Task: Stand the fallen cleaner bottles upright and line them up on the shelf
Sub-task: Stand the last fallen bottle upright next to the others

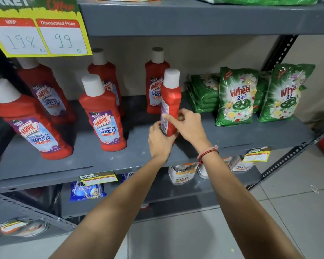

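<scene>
While both hands close around it, the held bottle [170,101] stands upright on the grey shelf [251,133], turned so its narrow side and the edge of its label face the camera. The left hand [160,140] wraps the lower body from the left and front, its fingers [155,126] curled tight against the red plastic. The right hand [188,126] comes in from the right, thumb and fingers [171,118] pinched on the label side, with a thread band [208,152] at the wrist. The base is hidden behind the hands, so whether it rests on the shelf or hangs just above cannot be told.

Just behind it, close to the back wall, another bottle [154,85] stands upright, label forward. Left of the hands a middle bottle [103,116] stands near the front, and a rear bottle [106,77] stands behind it. Farther left are two more: a front-left bottle [28,122] and a back-left bottle [45,90]. All have white caps; those on the left appear to lean, which may be the wide lens.

Right of the held bottle, green detergent packs [236,96] stand upright, with flat ones stacked behind. A yellow price card [39,36] hangs from the shelf above, reading 198 and 99. Pouches sit on the lower shelf [157,191].
</scene>
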Available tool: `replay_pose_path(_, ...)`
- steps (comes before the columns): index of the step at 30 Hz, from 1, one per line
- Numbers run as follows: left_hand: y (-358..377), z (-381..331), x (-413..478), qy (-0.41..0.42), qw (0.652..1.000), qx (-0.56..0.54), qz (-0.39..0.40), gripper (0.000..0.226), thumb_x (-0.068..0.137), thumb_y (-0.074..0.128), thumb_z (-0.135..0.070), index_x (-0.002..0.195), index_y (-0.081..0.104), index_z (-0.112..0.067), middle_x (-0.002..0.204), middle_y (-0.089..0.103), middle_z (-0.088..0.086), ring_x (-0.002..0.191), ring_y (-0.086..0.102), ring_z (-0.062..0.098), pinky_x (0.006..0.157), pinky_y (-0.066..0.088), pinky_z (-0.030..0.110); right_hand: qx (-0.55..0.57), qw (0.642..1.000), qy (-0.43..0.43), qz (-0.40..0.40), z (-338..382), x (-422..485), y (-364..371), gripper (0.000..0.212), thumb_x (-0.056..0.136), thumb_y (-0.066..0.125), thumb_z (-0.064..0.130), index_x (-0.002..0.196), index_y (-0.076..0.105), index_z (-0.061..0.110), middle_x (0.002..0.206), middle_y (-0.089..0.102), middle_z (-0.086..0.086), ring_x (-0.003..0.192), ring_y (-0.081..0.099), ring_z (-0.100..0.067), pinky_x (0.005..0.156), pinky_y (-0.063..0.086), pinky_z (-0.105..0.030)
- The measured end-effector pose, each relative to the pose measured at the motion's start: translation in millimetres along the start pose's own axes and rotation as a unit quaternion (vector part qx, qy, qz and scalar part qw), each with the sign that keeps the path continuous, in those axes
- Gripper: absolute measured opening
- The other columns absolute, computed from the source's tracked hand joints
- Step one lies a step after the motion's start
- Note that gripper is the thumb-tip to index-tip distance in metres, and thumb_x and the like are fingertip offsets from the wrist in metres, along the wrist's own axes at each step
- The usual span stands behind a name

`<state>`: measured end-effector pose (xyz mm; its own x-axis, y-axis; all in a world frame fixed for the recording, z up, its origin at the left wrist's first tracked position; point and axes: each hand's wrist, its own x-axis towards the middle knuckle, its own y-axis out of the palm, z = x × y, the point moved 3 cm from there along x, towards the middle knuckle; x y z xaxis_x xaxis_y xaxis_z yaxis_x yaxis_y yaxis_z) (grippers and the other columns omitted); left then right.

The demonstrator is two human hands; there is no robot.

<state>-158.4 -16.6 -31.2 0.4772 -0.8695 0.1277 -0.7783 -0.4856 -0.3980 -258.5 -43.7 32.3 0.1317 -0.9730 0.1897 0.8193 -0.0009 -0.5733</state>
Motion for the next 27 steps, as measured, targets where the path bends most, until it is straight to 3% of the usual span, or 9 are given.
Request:
replay_pose_path(3, -8, 3, 16, 0.061, 0.994, 0.018, 0.085, 0.049, 0.065, 0.075, -0.026, 0.110, 0.061, -0.016, 0.099, 0.072, 0.009, 0.089, 0.067, 0.022, 0.085, 0.054, 0.038, 0.085, 0.995, 0.023, 0.042, -11, 2, -15, 0.045, 0.083, 0.055, 0.056, 0.083, 0.068, 0.013, 0.072, 0.073, -0.008, 0.076, 0.071, -0.022, 0.079, 0.058, -0.036)
replay_pose_path(5, -14, 5, 28, 0.079, 0.984, 0.011, 0.162, 0.043, 0.067, 0.076, -0.019, 0.108, 0.062, -0.014, 0.096, 0.073, 0.008, 0.084, 0.068, 0.019, 0.085, 0.056, 0.034, 0.080, 0.997, 0.025, 0.004, -20, 4, -19, 0.041, 0.091, 0.046, 0.051, 0.085, 0.066, 0.015, 0.076, 0.072, -0.005, 0.081, 0.070, -0.023, 0.083, 0.057, -0.040)
replay_pose_path(8, -22, -1, 44, 0.081, 0.959, 0.032, 0.270, 0.048, 0.071, 0.076, -0.009, 0.115, 0.058, -0.005, 0.111, 0.069, 0.013, 0.090, 0.062, 0.012, 0.077, 0.051, 0.007, 0.013, 0.999, 0.033, -0.027, -40, 12, -9, 0.035, 0.095, 0.047, 0.035, 0.110, 0.061, 0.007, 0.100, 0.070, -0.015, 0.096, 0.065, -0.028, 0.093, 0.051, -0.038)
replay_pose_path(11, -28, -7, 58, 0.090, 0.931, 0.112, 0.335, 0.052, 0.071, 0.075, -0.010, 0.119, 0.056, -0.005, 0.114, 0.066, 0.009, 0.094, 0.058, 0.012, 0.089, 0.049, 0.020, 0.038, 0.989, 0.064, 0.128, -53, 17, 11, 0.066, 0.086, 0.064, 0.020, 0.141, 0.030, 0.005, 0.141, 0.047, -0.016, 0.128, 0.048, -0.027, 0.104, 0.040, -0.033)
replay_pose_path(14, -31, -10, 63, 0.080, 0.908, 0.139, 0.388, 0.060, 0.072, 0.075, -0.014, 0.126, 0.050, -0.009, 0.123, 0.062, 0.008, 0.102, 0.056, 0.014, 0.095, 0.044, 0.026, 0.102, 0.963, 0.071, 0.240, -62, 18, 28, 0.070, 0.082, 0.066, 0.003, 0.141, 0.028, 0.007, 0.144, 0.043, -0.016, 0.128, 0.044, -0.021, 0.102, 0.040, -0.031)
replay_pose_path(16, -33, -9, 61, 0.073, 0.913, 0.134, 0.378, 0.060, 0.072, 0.076, -0.016, 0.126, 0.051, -0.008, 0.124, 0.061, 0.009, 0.102, 0.057, 0.015, 0.097, 0.046, 0.030, 0.102, 0.966, 0.077, 0.226, -68, 19, 33, 0.067, 0.078, 0.070, 0.001, 0.136, 0.037, 0.007, 0.136, 0.051, -0.016, 0.122, 0.050, -0.023, 0.109, 0.039, -0.038)
replay_pose_path(18, -38, -2, 57, 0.062, 0.932, 0.103, 0.341, 0.058, 0.072, 0.077, -0.017, 0.124, 0.053, -0.006, 0.122, 0.063, 0.010, 0.100, 0.059, 0.015, 0.099, 0.048, 0.034, 0.098, 0.973, 0.081, 0.193, -70, 19, 35, 0.066, 0.073, 0.075, 0.005, 0.132, 0.043, 0.006, 0.128, 0.058, -0.015, 0.114, 0.057, -0.024, 0.106, 0.044, -0.040)
replay_pose_path(22, -45, 16, 45, 0.045, 0.959, 0.048, 0.275, 0.055, 0.073, 0.075, -0.015, 0.122, 0.056, 0.000, 0.120, 0.065, 0.016, 0.101, 0.063, 0.017, 0.097, 0.050, 0.034, 0.070, 0.986, 0.046, 0.146, -64, 15, 36, 0.064, 0.069, 0.080, 0.009, 0.125, 0.050, 0.006, 0.116, 0.065, -0.012, 0.092, 0.061, -0.015, 0.076, 0.051, -0.006)
replay_pose_path(27, -45, 17, 42, 0.051, 0.961, 0.048, 0.266, 0.055, 0.074, 0.074, -0.014, 0.123, 0.054, 0.001, 0.121, 0.064, 0.017, 0.108, 0.063, 0.024, 0.098, 0.049, 0.034, 0.026, 0.988, 0.021, 0.152, -58, 16, 35, 0.063, 0.068, 0.081, 0.015, 0.124, 0.053, 0.005, 0.119, 0.066, -0.013, 0.093, 0.060, -0.015, 0.085, 0.048, -0.023)
